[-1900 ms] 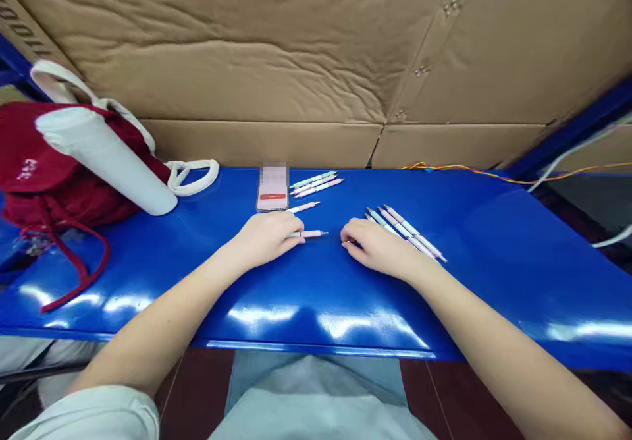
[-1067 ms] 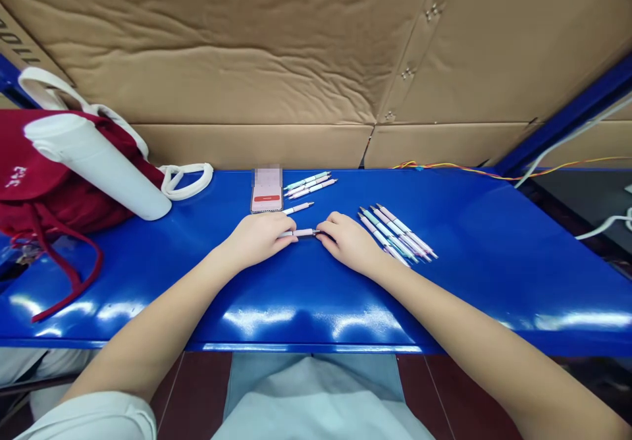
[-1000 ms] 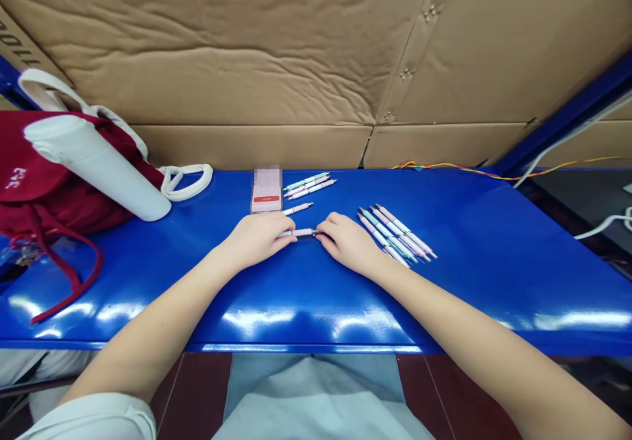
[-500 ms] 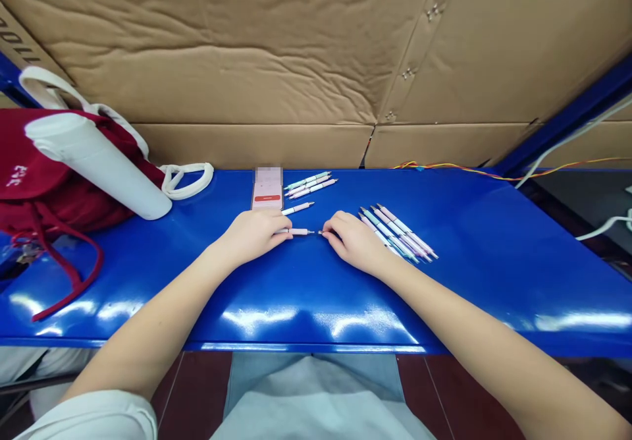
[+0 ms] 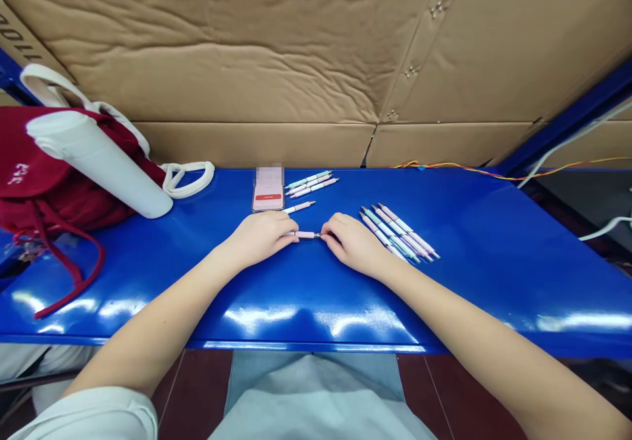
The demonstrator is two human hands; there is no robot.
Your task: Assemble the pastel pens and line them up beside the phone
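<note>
My left hand (image 5: 263, 237) is closed around a pale pink pen (image 5: 306, 234), which lies level with its front end to the right. At that end my right hand (image 5: 354, 242) pinches a small metal pen tip (image 5: 318, 235), which meets the barrel. Whether the two parts are joined is too small to tell. Just beyond my left fingers a single pink-and-white pen (image 5: 300, 207) rests on the blue table (image 5: 296, 282). Right of my right hand several pastel pens (image 5: 399, 232) lie side by side at a slant.
A phone (image 5: 268, 193) with a lit screen lies behind my left hand, beside several more pens (image 5: 312, 183). On the left are a dark red bag (image 5: 74, 196) and a leaning white bottle (image 5: 103, 166). Cardboard (image 5: 276, 64) walls the back; thin wires (image 5: 454, 168) run along the rear edge.
The metal tip and the pen's front end, apart before, now meet. My left hand has shifted slightly right with the pen. The other pens lie as before.
</note>
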